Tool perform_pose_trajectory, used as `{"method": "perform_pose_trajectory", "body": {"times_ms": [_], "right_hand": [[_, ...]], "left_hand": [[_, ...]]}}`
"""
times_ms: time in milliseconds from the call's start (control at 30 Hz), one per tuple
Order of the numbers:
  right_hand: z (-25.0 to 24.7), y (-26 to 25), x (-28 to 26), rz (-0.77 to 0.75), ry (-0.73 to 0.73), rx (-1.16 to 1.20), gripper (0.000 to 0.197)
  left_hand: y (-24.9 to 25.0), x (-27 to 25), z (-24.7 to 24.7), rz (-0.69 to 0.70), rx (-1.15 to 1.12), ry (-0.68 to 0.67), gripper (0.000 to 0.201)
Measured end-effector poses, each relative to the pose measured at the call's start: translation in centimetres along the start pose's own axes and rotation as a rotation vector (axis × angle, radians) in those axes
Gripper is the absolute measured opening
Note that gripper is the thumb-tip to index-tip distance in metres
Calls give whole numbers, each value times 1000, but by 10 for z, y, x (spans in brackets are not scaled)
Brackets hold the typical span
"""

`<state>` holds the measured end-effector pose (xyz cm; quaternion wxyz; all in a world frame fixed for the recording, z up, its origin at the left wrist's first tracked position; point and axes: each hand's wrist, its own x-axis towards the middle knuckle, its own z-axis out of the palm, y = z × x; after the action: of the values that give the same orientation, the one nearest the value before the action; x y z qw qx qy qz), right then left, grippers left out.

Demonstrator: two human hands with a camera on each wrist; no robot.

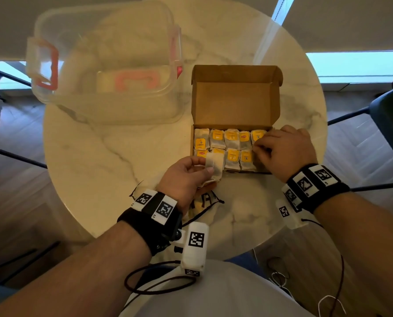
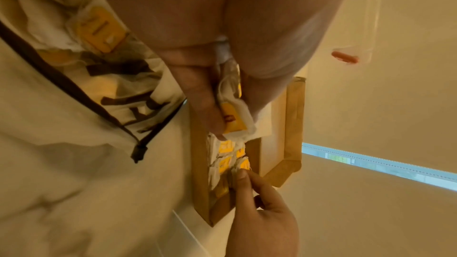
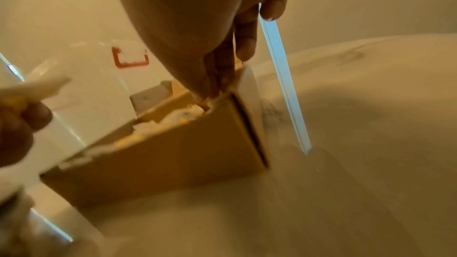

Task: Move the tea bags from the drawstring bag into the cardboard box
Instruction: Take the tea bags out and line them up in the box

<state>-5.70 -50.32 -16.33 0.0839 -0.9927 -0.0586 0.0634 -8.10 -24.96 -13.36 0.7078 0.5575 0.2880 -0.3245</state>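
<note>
Two grips: left hand (image 1: 186, 177) pinches tea bag (image 1: 214, 167); right hand (image 1: 282, 152) pinches boxed bag.

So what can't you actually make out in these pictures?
- Drawstring bag: head view, left hand covers most; how many tea bags remain is hidden.
- Cardboard box: right wrist view, near wall hides contents.
- Right hand: fingertips inside the box, grip unclear.
- Tag print: too small.

Warm, dim indoor light, daylight strips at window blinds, blurred wrist views, wide-angle edge distortion.
</note>
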Motion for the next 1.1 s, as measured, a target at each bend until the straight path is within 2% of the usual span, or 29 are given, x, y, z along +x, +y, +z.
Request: {"method": "perform_pose_trajectory", "body": {"times_ms": [67, 133, 200, 300, 367, 467, 567, 667, 733, 833, 900, 1000, 1100], "right_hand": [[-12, -8, 1, 40, -19, 189, 35], [-26, -20, 0, 114, -113, 513, 28], [-39, -34, -3, 140, -221, 717, 24], [-43, -45, -8, 85, -285, 744, 20], [-39, -46, -11, 108, -285, 767, 15], [-35, -42, -15, 236, -279, 979, 12], [-40, -40, -18, 370, -315, 1268, 13], [-42, -38, -18, 444, -343, 1399, 13], [-38, -34, -13, 465, -259, 1379, 11], [-23, -21, -4, 421, -23, 1074, 11], [-13, -15, 2, 352, 85, 908, 11], [0, -12, 10, 176, 148, 650, 7], [11, -12, 14, 49, 129, 446, 5]], "left_hand": [[5, 0, 3, 36, 47, -37, 26], [9, 0, 7, 67, 99, -58, 27], [11, 0, 10, 88, 151, -62, 30], [14, 0, 14, 122, 241, -90, 33], [16, -1, 14, 157, 315, -102, 33], [16, -1, 14, 179, 379, -98, 34], [13, 2, 12, 148, 309, -84, 36], [10, 6, 8, 108, 251, -89, 29], [9, 6, 6, 71, 173, -74, 22], [10, 5, 1, 29, 37, -71, 22], [9, 5, -4, 19, -3, -69, 28], [6, 5, -10, 15, 71, -39, 37], [7, 6, -12, -4, 156, -2, 34]]}}
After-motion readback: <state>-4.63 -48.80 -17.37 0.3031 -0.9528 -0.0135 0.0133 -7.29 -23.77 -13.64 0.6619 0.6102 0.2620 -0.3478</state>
